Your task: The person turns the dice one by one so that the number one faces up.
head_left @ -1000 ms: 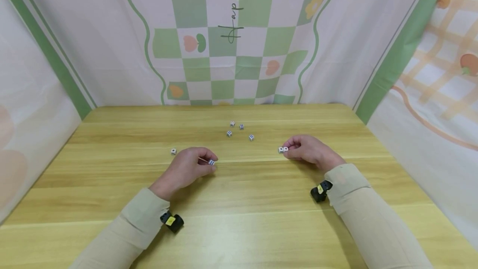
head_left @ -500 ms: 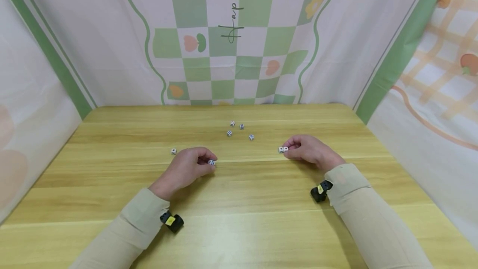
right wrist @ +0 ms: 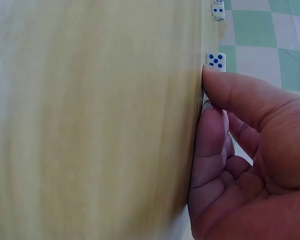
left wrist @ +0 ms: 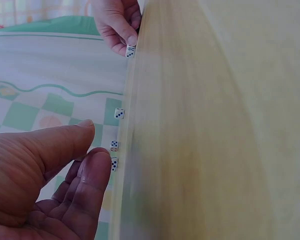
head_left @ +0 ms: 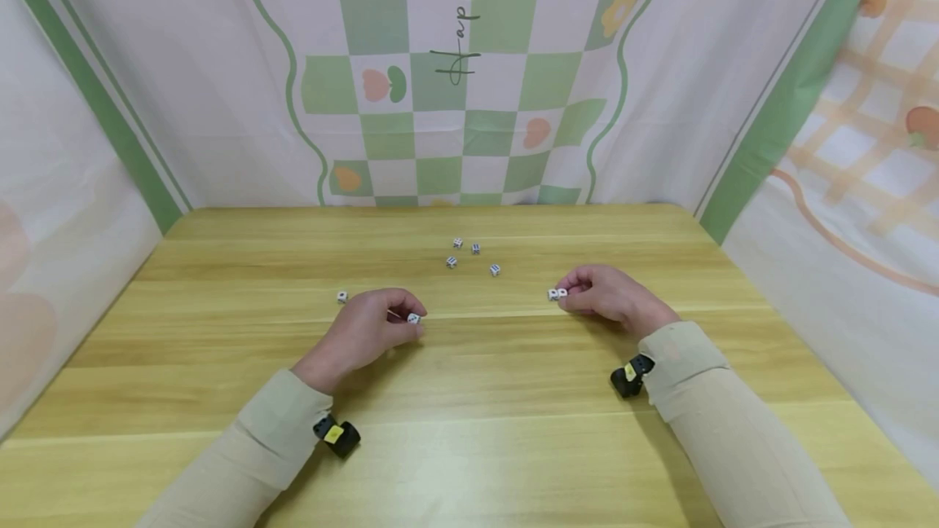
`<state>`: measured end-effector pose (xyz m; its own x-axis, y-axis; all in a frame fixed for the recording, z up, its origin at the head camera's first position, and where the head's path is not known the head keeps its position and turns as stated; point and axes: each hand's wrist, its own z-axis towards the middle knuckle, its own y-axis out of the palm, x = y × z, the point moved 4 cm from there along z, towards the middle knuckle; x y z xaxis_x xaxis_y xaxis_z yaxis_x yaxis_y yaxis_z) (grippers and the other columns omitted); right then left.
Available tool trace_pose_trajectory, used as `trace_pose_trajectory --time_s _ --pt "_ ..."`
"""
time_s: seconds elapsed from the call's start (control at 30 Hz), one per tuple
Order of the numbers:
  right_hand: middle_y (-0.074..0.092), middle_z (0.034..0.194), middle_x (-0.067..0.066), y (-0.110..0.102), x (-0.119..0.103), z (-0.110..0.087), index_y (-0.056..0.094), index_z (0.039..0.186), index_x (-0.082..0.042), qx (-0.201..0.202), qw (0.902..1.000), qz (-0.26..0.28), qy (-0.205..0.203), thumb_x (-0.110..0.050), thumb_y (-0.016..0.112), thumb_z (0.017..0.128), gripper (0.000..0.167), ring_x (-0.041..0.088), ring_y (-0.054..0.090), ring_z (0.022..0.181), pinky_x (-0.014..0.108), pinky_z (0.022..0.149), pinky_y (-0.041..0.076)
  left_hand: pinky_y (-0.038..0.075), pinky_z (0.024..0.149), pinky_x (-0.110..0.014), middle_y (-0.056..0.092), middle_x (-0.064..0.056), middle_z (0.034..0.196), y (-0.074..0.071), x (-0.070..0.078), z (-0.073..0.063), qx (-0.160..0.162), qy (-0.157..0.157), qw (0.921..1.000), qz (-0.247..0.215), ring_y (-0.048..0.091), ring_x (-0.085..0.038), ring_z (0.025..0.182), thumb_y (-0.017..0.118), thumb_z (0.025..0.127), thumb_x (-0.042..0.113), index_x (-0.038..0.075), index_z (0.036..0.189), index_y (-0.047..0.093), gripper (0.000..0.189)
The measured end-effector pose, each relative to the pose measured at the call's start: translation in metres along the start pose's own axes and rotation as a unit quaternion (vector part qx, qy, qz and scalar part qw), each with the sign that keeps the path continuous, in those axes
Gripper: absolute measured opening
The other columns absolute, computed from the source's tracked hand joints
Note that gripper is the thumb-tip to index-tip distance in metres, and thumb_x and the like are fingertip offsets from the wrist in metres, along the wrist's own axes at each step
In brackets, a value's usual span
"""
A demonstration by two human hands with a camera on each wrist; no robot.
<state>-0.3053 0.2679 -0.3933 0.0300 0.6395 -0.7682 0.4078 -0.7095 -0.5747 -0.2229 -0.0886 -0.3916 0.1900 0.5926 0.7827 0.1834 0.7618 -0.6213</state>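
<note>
My left hand point(head_left: 367, 328) pinches a small white die point(head_left: 414, 319) between thumb and fingertips, a little above the wooden table. That die is hidden behind the fingers in the left wrist view. On the right, my right hand point(head_left: 605, 297) holds two white dice side by side at the fingertips, the outer die point(head_left: 553, 294) and the inner die point(head_left: 562, 293), each with a single dot on top. The right wrist view shows a die face point(right wrist: 216, 61) with five blue dots beyond the thumb tip. A single die point(head_left: 341, 297) lies just left of my left hand.
Several loose dice lie toward the back middle, among them a rear die point(head_left: 458, 243) and a die point(head_left: 495, 270) nearer the right hand. The table point(head_left: 469, 414) meets a patterned curtain point(head_left: 491, 80) at its far edge. Black wrist cameras point(head_left: 631, 376) sit on both sleeves.
The die in my left fingers has turned, and its upper face now differs from the many-dotted one before. The right hand with its two dice stays in place.
</note>
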Motion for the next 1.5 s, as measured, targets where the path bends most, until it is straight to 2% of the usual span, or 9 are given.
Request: trace_pose_trajectory --time_s 0.4,0.77,1.2,1.4,1.5 --pt "0.063 0.098 0.004 -0.0011 -0.0001 -0.0002 0.066 0.121 0.000 0.003 1.0000 0.003 0.001 -0.017 0.077 0.094 0.033 0.017 0.053 0.082 0.026 0.069 0.047 0.057 0.080 -0.032 0.075 0.003 0.104 -0.0005 0.0000 0.0002 0.001 -0.013 0.9999 -0.001 0.069 -0.013 0.095 0.081 0.092 0.017 0.014 0.111 0.077 0.020" --pt "0.064 0.100 0.005 -0.0001 -0.0013 -0.0006 0.066 0.121 0.001 0.005 1.0000 0.002 -0.001 -0.015 0.076 0.094 0.033 0.017 0.054 0.084 0.025 0.072 0.048 0.055 0.084 -0.034 0.074 0.001 0.104 0.0002 0.0006 0.0016 0.010 0.005 0.9994 0.032 0.064 -0.014 0.093 0.075 0.096 0.012 0.011 0.115 0.077 0.019" --pt "0.063 0.100 0.005 -0.0003 -0.0011 -0.0008 0.066 0.121 0.001 0.005 1.0000 0.001 -0.001 -0.016 0.076 0.095 0.033 0.017 0.054 0.085 0.025 0.072 0.047 0.054 0.079 -0.032 0.072 0.003 0.100 -0.0001 0.0008 0.0006 0.007 -0.003 0.9999 0.009 0.064 -0.016 0.091 0.077 0.095 0.016 0.013 0.111 0.076 0.017" --pt "0.064 0.100 0.005 -0.0002 -0.0013 -0.0007 0.067 0.121 0.001 0.006 1.0000 0.002 -0.003 -0.015 0.077 0.094 0.033 0.017 0.054 0.085 0.025 0.072 0.048 0.056 0.081 -0.032 0.075 0.002 0.104 0.0006 -0.0004 0.0011 0.005 -0.011 0.9999 0.004 0.067 -0.013 0.094 0.078 0.093 0.013 0.012 0.113 0.077 0.020" --pt "0.063 0.099 0.005 -0.0003 -0.0009 -0.0006 0.067 0.121 0.001 0.006 1.0000 0.002 -0.002 -0.015 0.077 0.094 0.032 0.017 0.054 0.084 0.025 0.072 0.048 0.057 0.083 -0.033 0.075 0.002 0.106 0.0008 0.0001 0.0012 0.005 -0.005 0.9999 0.013 0.068 -0.013 0.095 0.077 0.094 0.011 0.011 0.115 0.077 0.021"
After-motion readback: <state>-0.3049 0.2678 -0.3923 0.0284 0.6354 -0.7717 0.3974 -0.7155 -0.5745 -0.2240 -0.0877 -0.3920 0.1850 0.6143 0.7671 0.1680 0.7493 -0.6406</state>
